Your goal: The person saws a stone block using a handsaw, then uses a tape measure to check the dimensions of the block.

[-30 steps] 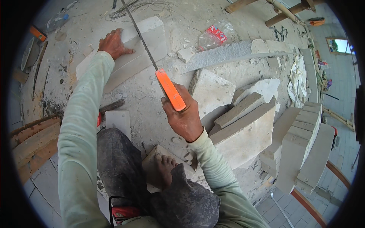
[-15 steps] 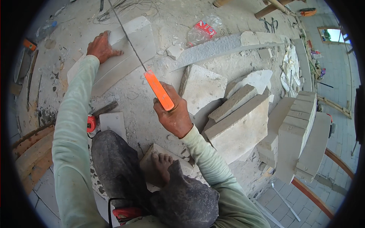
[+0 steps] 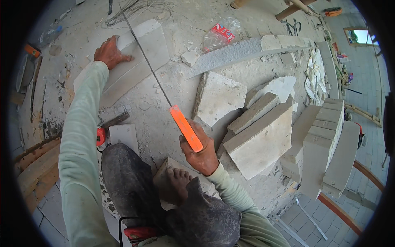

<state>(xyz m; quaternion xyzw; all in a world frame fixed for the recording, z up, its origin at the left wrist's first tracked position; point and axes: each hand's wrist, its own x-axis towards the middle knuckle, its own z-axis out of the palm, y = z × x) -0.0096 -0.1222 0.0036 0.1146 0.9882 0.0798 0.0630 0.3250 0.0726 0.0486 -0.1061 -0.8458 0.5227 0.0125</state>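
My right hand (image 3: 202,149) is wrapped round the orange handle of a handsaw (image 3: 186,128). The saw's thin dark blade runs up and to the left, lying across a pale grey block (image 3: 128,80) on the dusty floor. From the edge-on look of the blade I cannot tell how deep it sits in the block. My left hand (image 3: 111,53) lies on the block's left part, fingers spread and thumb pointing toward the blade. My bare foot rests on another block (image 3: 162,175) near my body.
Broken slabs (image 3: 261,138) lean together on the right, beside a row of stacked blocks (image 3: 323,140). A plastic bottle (image 3: 218,37) lies beyond a long, rough-faced strip (image 3: 230,55). A red tape measure (image 3: 101,136) lies near my left knee. Loose wire (image 3: 142,8) lies at the far side.
My right hand has drawn the saw back toward my body and slightly right, so its blade has slid across the block. My left hand has stayed in place on the block.
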